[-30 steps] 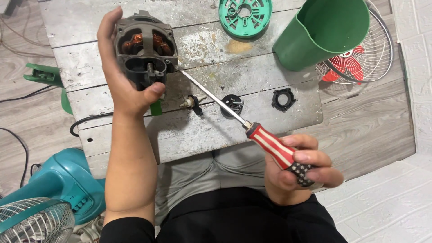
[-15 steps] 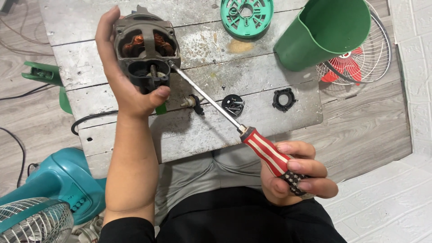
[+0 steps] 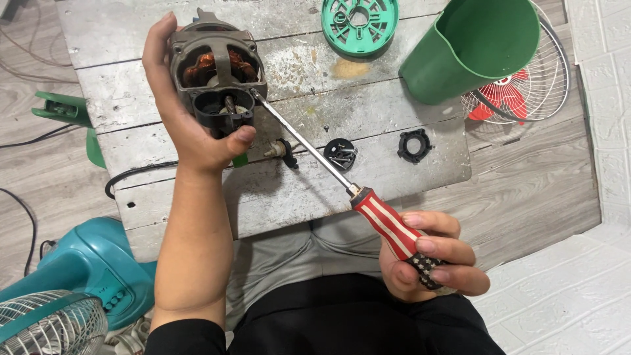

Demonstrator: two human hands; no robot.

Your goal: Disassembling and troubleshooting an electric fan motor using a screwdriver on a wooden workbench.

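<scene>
Worktop (image 3: pixel 197 85): worn grey planks; green bucket-like housing (image 3: pixel 483 49) far right, green round grille cap (image 3: pixel 360 23) at the top edge, small black ring (image 3: pixel 415 145) and black cap with screws (image 3: pixel 341 154) in the middle. Your left hand (image 3: pixel 187 121) has its fingers clenched around the fan motor (image 3: pixel 217 72), held upright above the worktop's left part. Your right hand (image 3: pixel 427 260) grips the red-striped screwdriver (image 3: pixel 388 227). Since a second ago the handle has dropped lower and closer to you, the tip staying at the motor's front bracket, so the shaft looks seated on a screw there.
</scene>
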